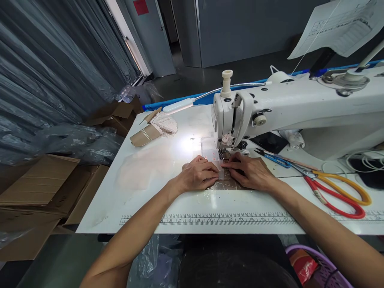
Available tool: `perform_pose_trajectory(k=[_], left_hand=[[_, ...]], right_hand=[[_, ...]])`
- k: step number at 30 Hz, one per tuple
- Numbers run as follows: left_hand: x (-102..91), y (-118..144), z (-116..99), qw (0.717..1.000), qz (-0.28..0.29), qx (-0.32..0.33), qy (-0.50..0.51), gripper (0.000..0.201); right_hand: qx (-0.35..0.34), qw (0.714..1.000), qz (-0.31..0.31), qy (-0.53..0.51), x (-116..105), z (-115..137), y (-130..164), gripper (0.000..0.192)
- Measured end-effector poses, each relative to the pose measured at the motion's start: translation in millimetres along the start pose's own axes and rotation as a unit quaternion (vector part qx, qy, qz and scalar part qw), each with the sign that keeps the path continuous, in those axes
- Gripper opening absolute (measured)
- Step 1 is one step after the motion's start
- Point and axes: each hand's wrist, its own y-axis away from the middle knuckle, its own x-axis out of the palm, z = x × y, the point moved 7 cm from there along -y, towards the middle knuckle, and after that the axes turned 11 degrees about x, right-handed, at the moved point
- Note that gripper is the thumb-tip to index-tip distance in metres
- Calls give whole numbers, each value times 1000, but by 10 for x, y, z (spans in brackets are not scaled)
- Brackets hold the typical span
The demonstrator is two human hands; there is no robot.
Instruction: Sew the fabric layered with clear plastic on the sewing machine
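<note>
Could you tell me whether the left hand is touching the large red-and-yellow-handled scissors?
Apart: the head view shows the left hand on the fabric, with bare white table before the scissors.

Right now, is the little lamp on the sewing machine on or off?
On. The lamp casts a bright glare on the table beside the needle.

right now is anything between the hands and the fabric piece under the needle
Nothing visible. The left hand and right hand both lie flat on the fabric piece, fingertips meeting just in front of the presser foot. The scissors lie off to the right, apart from the hands.
</note>
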Motion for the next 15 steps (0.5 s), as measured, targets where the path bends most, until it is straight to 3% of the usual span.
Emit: perform_pose_trajectory(k=[7, 15], left_hand=[[-9, -18, -33, 999, 14, 20, -23, 14], [-20, -96, -23, 997, 59, 30, 47, 15]], right_hand=[[-5, 1000, 3, 11, 10, -14, -4, 35], [-56, 998, -14, 14, -55, 104, 15, 32]])
